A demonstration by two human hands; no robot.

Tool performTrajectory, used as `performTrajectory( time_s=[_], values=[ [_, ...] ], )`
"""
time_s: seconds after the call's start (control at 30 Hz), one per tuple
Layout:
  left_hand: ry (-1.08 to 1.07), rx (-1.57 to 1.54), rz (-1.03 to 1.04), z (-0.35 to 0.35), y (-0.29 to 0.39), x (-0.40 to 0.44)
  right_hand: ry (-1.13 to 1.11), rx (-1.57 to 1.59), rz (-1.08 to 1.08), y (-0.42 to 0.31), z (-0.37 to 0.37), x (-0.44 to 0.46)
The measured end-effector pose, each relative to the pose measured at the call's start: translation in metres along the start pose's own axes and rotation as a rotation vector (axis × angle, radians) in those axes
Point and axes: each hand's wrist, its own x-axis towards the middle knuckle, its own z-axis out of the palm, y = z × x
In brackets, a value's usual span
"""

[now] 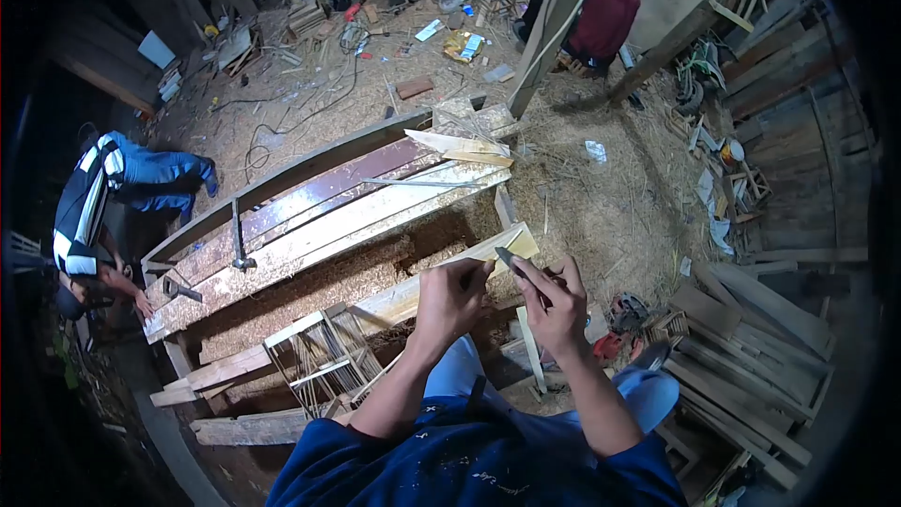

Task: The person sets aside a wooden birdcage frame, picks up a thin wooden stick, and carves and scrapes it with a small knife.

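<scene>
Above the near plank (394,303), my two hands come close together in front of my body. My right hand (552,308) is closed around a short dark piece (507,256), slim and stick-like, too small to identify. It points up and left toward the fingertips of my left hand (450,299). Those fingers are curled into a pinch, and whatever they grip is hidden. Just beyond the hands is the plank's pale end (518,246). Left of my forearm stands a small slatted wooden frame (324,361).
A long workbench (328,225) carries boards, a hammer (242,261) and wood offcuts (465,145). One person (94,197) bends at its left end; another (605,19) sits beyond a post (554,33). Shavings cover the floor. Stacked planks (741,385) lie at right, near a red tool (608,347).
</scene>
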Motion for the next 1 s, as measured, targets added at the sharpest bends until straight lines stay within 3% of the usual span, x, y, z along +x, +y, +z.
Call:
performTrajectory(
  time_s=[0.13,0.17,0.33,0.4,0.53,0.67,0.73,0.83,1.0],
  values=[
    [0.046,-0.010,-0.047,0.002,0.005,-0.004,0.032,0.036,-0.114,-0.001,-0.001,0.006],
    [0.052,-0.005,-0.047,0.002,0.006,-0.004,-0.045,0.016,-0.106,-0.006,-0.002,0.004],
    [0.120,-0.016,-0.062,0.018,-0.002,0.000,-0.008,0.017,-0.086,0.013,-0.007,0.029],
    [0.138,-0.002,-0.062,0.030,-0.013,0.003,-0.187,0.047,-0.137,0.017,-0.007,0.027],
    [0.208,-0.007,-0.113,0.073,-0.020,0.020,-0.099,0.047,-0.143,0.080,0.004,0.054],
    [0.337,0.011,-0.168,0.144,-0.052,0.056,-0.259,0.209,-0.263,0.168,0.036,0.082],
    [0.460,-0.069,-0.134,0.190,-0.078,0.084,-0.218,0.279,-0.362,0.227,0.069,0.114],
    [0.473,-0.033,-0.162,0.227,-0.085,0.098,-0.268,0.260,-0.343,0.255,0.056,0.111],
    [0.466,0.023,-0.176,0.250,-0.095,0.105,-0.149,0.309,-0.305,0.295,0.069,0.112]
  ],
)
